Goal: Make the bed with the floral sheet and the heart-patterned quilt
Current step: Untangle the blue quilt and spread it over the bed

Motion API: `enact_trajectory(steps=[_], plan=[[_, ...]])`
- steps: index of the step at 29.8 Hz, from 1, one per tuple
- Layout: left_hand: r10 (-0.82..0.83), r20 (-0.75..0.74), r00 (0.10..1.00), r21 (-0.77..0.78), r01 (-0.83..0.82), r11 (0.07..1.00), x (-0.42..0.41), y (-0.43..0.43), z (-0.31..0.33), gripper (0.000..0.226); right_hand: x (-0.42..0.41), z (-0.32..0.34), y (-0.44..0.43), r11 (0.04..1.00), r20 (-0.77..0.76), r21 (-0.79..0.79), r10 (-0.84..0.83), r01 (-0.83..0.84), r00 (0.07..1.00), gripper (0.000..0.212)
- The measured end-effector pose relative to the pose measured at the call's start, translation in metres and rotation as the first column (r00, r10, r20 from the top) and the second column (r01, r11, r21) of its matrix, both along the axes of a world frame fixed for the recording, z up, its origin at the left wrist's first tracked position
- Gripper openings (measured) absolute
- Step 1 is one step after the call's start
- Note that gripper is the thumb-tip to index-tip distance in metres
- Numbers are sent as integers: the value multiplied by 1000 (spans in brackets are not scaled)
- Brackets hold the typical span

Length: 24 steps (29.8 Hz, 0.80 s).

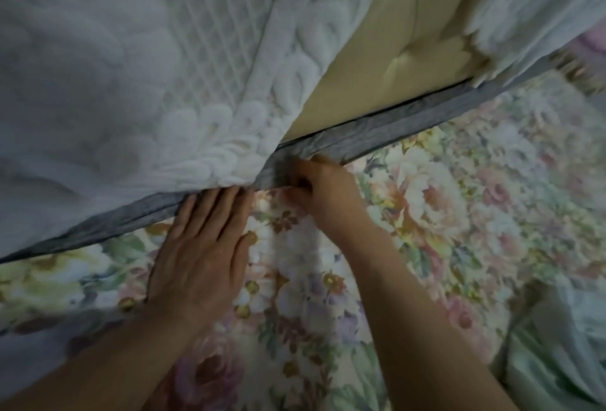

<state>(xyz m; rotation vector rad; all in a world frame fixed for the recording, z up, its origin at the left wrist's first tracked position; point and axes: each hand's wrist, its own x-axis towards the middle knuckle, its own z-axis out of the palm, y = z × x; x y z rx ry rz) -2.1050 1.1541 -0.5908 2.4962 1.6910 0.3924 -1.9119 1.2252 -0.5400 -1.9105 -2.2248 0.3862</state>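
The right hand (324, 194) pinches the grey band (393, 135) with curled fingers (blur hides the exact fold). Just left of that grip, the left hand (203, 246) lies flat, fingers straight, pressing the floral sheet (459, 214), which spreads below and right of the grip. Above the grip lie a white quilted cover (164, 83) and a yellow padded panel (393, 66).

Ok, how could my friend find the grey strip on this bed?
Start at the big white quilted cover. Follow its lower edge to the floral sheet. The grey strip runs between them, plain and crinkled, not padded or flowery.
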Motion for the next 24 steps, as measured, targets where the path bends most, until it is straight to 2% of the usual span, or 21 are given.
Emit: enact_trajectory(steps=[3, 5, 8, 11, 15, 16, 17, 18, 19, 20, 21, 22, 24], plan=[[-4, 22, 1000, 30, 4, 1000, 5, 5, 3, 55, -10, -4, -2, 957, -191, 280, -27, 81, 981, 8], [-9, -10, 1000, 34, 9, 999, 5, 4, 3, 55, -27, -7, 7, 908, -296, 386, -47, 164, 954, 9], [-36, -32, 999, 36, 37, 999, 5, 7, 1, 53, -35, -29, 16, 917, -349, 352, -58, 188, 935, 14], [-44, -51, 998, 5, 45, 999, 8, 9, 2, 53, -24, -37, 17, 937, -315, 314, -49, 153, 948, 13], [-19, -35, 999, 2, 19, 1000, 7, 5, 6, 55, -3, -14, -10, 972, -272, 225, -2, 65, 962, 53], [-15, -28, 1000, -7, 15, 1000, 6, 3, 6, 55, 11, -13, -26, 962, -214, 240, -82, 134, 973, 58], [-19, -30, 999, -1, 19, 1000, 9, 4, 6, 55, 34, -13, -43, 925, -148, 268, -238, 270, 960, 60], [-28, -19, 999, -20, 27, 999, 12, 4, 8, 56, 58, -13, -57, 843, -85, 266, -463, 468, 882, 64], [-38, -19, 999, -32, 38, 999, 14, 6, 7, 56, 75, -13, -63, 730, -50, 194, -660, 655, 750, 69], [-38, -22, 999, -42, 37, 998, 14, 9, 8, 56, 79, -18, -58, 630, -19, 80, -774, 772, 633, 75], [-45, -28, 999, -39, 44, 998, 16, 12, 8, 56, 78, -22, -51, 604, 21, 12, -797, 797, 604, 76], [-38, -41, 998, -41, 37, 998, 12, 15, 7, 56, 61, -33, -36, 644, 22, -5, -765, 765, 643, 74], [-40, -56, 998, -48, 38, 998, 12, 17, 6, 56, 34, -42, -11, 735, -5, 68, -676, 675, 737, 66]])
